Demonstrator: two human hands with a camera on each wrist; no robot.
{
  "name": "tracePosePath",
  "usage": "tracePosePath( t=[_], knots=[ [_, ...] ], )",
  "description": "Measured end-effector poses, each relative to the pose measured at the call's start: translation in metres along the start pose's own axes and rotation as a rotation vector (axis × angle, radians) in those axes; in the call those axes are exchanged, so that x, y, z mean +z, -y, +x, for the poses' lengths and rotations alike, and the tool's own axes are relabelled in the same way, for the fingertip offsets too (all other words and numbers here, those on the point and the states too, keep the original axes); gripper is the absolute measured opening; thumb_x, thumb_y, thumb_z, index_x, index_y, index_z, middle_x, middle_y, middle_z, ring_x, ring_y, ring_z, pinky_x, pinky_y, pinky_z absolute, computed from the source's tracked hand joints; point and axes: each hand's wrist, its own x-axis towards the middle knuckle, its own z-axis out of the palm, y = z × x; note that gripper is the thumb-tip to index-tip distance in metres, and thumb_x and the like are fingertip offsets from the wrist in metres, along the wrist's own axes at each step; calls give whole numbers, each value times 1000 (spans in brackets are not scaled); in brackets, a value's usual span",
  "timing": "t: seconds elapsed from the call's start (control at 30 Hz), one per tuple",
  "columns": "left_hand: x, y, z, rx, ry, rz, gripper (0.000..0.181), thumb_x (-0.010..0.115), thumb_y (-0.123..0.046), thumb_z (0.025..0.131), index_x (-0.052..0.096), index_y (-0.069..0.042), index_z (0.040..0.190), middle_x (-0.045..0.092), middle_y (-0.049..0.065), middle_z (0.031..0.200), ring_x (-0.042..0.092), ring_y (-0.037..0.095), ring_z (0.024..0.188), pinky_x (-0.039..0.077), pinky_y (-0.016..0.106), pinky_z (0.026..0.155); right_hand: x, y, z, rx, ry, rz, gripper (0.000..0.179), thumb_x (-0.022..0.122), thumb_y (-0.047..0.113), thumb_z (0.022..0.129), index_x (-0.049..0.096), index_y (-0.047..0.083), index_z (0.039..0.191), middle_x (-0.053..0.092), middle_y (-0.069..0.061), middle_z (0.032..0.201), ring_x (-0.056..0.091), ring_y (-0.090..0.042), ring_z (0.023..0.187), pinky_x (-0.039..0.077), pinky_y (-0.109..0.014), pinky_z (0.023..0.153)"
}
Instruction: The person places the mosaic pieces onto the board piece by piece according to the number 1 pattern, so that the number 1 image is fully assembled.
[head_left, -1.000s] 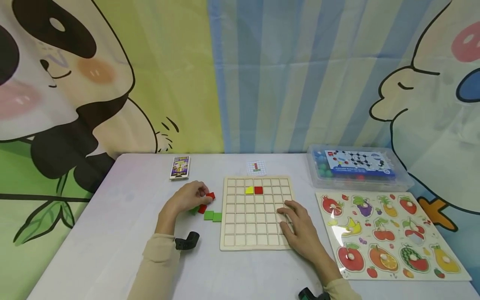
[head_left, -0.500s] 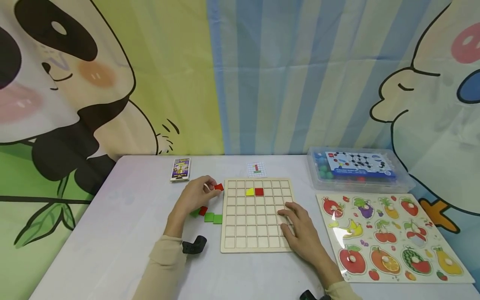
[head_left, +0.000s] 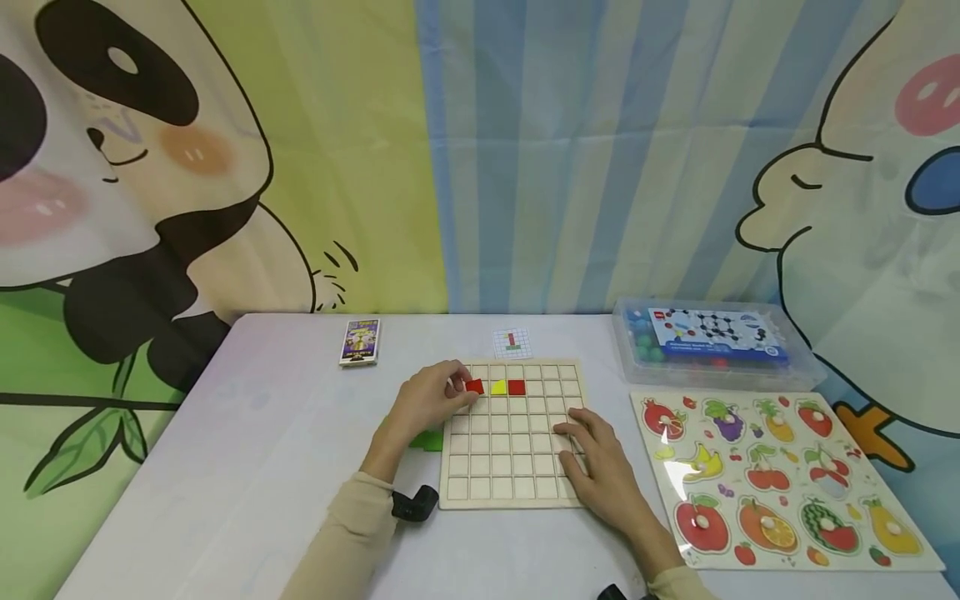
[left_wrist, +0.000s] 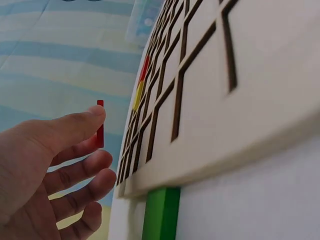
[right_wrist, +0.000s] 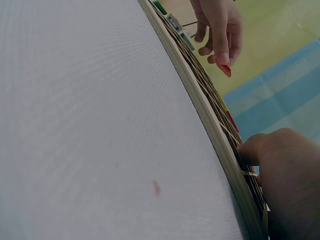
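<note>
Between thumb and index finger, my left hand (head_left: 431, 398) pinches a thin red square tile (head_left: 475, 386) above the upper left cells of a wooden grid board (head_left: 510, 462). The left wrist view shows this red tile (left_wrist: 100, 124) edge-on, apart from the board. A yellow tile (head_left: 498, 387) with a cut corner and another red tile (head_left: 517, 387) lie side by side in the board's second row. My right hand (head_left: 603, 467) rests on the board's right edge with fingers spread. Green tiles (head_left: 429, 442) lie at the board's left edge, partly hidden by my left wrist.
Behind the board lies a small pattern card (head_left: 512, 342). A card box (head_left: 360, 342) stands at the back left. To the right are a clear plastic case (head_left: 720, 343) and a fruit puzzle board (head_left: 783, 479).
My left hand has picked the red tile up from the pile on the left and carried it right, over the board. The right hand has stayed in place.
</note>
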Motion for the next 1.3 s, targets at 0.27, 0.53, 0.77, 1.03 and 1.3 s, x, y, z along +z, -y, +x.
tracePosePath(
  t=[0.27,0.53,0.77,1.03,1.3],
  knots=[
    [14,-21,5,87,41,39,26,72,-36,82,64,-17,97,60,-8,79,52,8,68,41,29,61,-1,2,-1,11,-12,2,34,67,9,83,62,14,116,47,-14,136,38,-34,130,34,-57,98],
    [28,-34,10,129,85,136,25,72,-36,81,64,-17,95,59,-5,79,51,8,68,40,26,59,1,4,0,20,6,2,33,67,11,83,62,14,116,46,-13,137,38,-34,131,34,-57,99],
    [34,-40,15,137,94,194,25,72,-37,81,64,-17,94,56,-6,72,49,8,63,38,24,55,-1,8,1,28,13,19,33,67,10,84,62,14,115,46,-14,138,37,-34,132,34,-58,100],
    [39,-44,15,178,82,250,26,72,-37,82,64,-16,95,55,-6,73,48,8,62,38,24,55,-2,6,0,41,14,13,32,67,11,84,62,14,115,46,-13,138,38,-33,132,35,-57,99],
    [40,-51,14,209,77,272,25,72,-36,82,65,-16,96,53,-6,74,49,9,64,39,25,57,-2,5,-1,45,18,14,32,67,11,84,62,14,116,45,-12,138,37,-33,132,35,-57,99]
  ],
)
